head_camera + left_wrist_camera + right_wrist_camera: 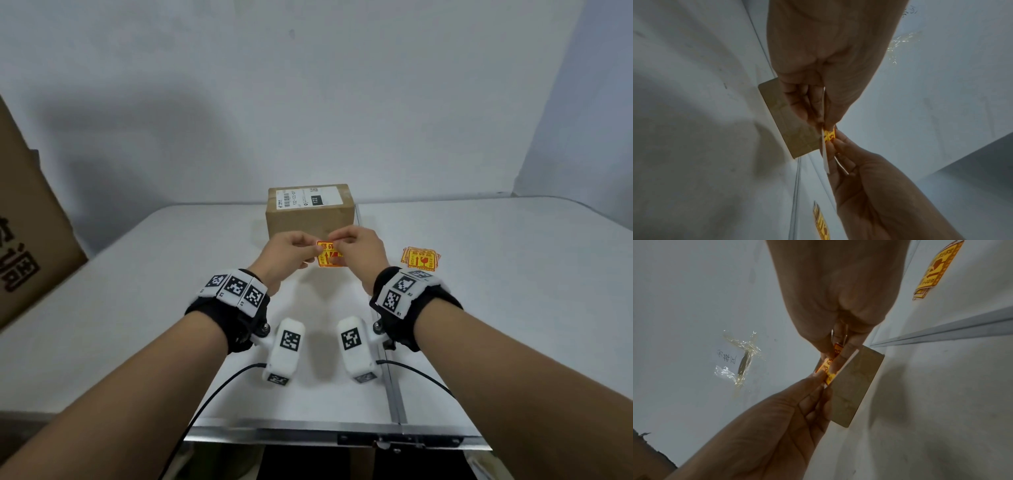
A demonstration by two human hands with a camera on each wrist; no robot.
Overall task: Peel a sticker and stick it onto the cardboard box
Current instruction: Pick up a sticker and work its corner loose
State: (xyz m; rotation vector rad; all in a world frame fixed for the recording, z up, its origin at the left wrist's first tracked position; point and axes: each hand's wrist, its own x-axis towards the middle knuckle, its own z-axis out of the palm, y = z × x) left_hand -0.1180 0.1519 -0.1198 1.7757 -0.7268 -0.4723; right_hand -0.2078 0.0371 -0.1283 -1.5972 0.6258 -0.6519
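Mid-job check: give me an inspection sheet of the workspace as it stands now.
Surface: white table, metal seam and front rail.
Job's things: cardboard box at the far middle, shipping label on top; yellow sticker held in front of it, white backing parting at its edge; spare stickers stacked to the right.
Clutter: nothing seen.
Grippers: left hand and right hand both pinch the sticker.
Cables: black wrist camera cables trail toward the front edge.
Surroundings: grey wall; large carton at left; taped note on wall.
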